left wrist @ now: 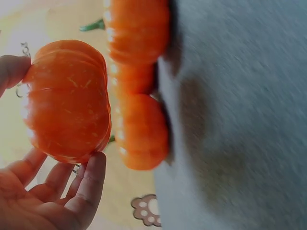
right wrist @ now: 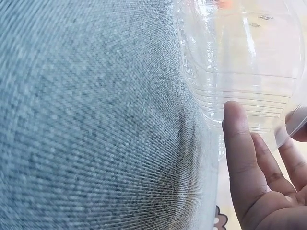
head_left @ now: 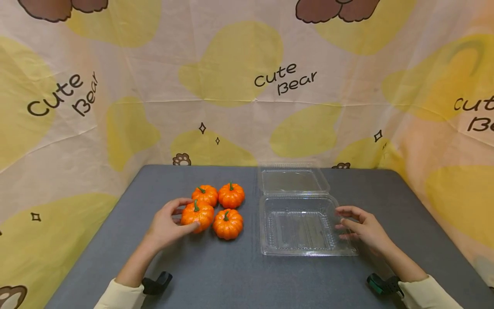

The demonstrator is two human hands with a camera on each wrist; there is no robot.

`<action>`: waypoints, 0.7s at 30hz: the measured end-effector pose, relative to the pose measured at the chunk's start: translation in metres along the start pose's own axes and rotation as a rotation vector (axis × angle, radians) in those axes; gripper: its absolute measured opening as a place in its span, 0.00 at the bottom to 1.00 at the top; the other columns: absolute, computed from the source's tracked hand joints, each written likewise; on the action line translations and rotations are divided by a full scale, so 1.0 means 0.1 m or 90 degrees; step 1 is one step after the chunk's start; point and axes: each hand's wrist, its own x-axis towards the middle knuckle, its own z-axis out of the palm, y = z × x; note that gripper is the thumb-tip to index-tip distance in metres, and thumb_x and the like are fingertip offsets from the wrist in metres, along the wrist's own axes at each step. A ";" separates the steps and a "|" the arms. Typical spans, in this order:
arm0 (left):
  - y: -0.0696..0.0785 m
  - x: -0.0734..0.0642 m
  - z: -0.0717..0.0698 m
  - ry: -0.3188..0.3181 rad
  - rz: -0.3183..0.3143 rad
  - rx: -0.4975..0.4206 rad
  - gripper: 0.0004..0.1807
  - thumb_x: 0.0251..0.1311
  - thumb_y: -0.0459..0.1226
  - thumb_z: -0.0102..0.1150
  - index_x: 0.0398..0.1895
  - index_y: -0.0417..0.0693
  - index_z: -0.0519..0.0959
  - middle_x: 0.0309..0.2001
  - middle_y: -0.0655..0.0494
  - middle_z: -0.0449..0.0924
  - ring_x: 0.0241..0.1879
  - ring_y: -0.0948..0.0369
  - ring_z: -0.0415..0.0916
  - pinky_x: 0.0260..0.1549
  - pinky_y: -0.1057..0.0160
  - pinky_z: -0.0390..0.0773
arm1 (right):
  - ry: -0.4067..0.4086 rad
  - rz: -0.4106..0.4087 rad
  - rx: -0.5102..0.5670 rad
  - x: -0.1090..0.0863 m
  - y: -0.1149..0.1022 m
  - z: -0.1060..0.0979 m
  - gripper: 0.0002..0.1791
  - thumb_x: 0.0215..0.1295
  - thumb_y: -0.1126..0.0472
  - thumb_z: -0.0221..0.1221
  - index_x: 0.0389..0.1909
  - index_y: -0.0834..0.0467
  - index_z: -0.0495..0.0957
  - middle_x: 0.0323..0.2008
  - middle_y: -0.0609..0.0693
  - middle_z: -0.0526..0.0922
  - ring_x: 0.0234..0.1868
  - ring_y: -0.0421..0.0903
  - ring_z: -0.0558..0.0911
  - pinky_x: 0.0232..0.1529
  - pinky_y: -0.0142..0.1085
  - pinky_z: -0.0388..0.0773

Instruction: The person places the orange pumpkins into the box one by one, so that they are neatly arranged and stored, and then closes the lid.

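A printed cloth (head_left: 247, 64) hangs beyond both hands, and the grey table (head_left: 231, 279) spreads beneath them. A clear plastic box (head_left: 308, 253) sits just left of the right hand (head_left: 364, 227), its lid (head_left: 294, 180) laid back on the far side. The left hand (head_left: 167, 225) holds one pumpkin (head_left: 197, 216), raised off the table. Just right of that hand lie three more: the near pumpkin (head_left: 228, 224), the far right pumpkin (head_left: 231, 196) and the far left pumpkin (head_left: 204, 196).

The step in hand looks like picking up the first pumpkin while the box is steadied. The next move seems to call for a sideways carry to the left hand's right, high enough to clear the near pumpkin and the box's wall.

The left forearm reaches forward and inward, with the thumb on the pumpkin's near side and the fingers curled around its outer side. The right forearm angles inward too; that hand's fingers are loosely spread at the box's right rim, showing no firm pinch.
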 end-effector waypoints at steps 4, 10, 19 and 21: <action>0.11 0.01 0.02 -0.011 0.000 -0.032 0.33 0.44 0.42 0.75 0.56 0.47 0.75 0.56 0.45 0.75 0.45 0.49 0.81 0.41 0.60 0.82 | 0.010 0.017 -0.002 0.00 -0.01 0.00 0.23 0.70 0.65 0.54 0.61 0.73 0.64 0.46 0.39 0.80 0.41 0.42 0.86 0.35 0.41 0.85; 0.30 0.04 0.08 -0.018 0.017 -0.063 0.34 0.43 0.41 0.76 0.57 0.51 0.75 0.56 0.49 0.75 0.47 0.51 0.79 0.44 0.59 0.81 | 0.023 0.041 -0.012 0.01 -0.03 0.00 0.24 0.69 0.64 0.55 0.61 0.72 0.64 0.47 0.42 0.79 0.40 0.42 0.86 0.35 0.42 0.85; 0.57 0.07 0.19 -0.052 0.040 -0.131 0.33 0.43 0.40 0.76 0.56 0.52 0.75 0.57 0.52 0.73 0.48 0.53 0.80 0.47 0.58 0.81 | 0.021 0.035 0.000 0.01 -0.04 0.03 0.24 0.69 0.65 0.54 0.62 0.74 0.63 0.46 0.39 0.80 0.41 0.43 0.86 0.35 0.42 0.85; 0.61 0.07 0.22 -0.061 0.041 -0.142 0.33 0.43 0.40 0.76 0.56 0.53 0.75 0.57 0.52 0.73 0.47 0.52 0.81 0.47 0.58 0.81 | 0.019 0.033 0.001 0.02 -0.04 0.05 0.24 0.70 0.65 0.53 0.62 0.74 0.63 0.46 0.38 0.80 0.41 0.43 0.86 0.35 0.42 0.85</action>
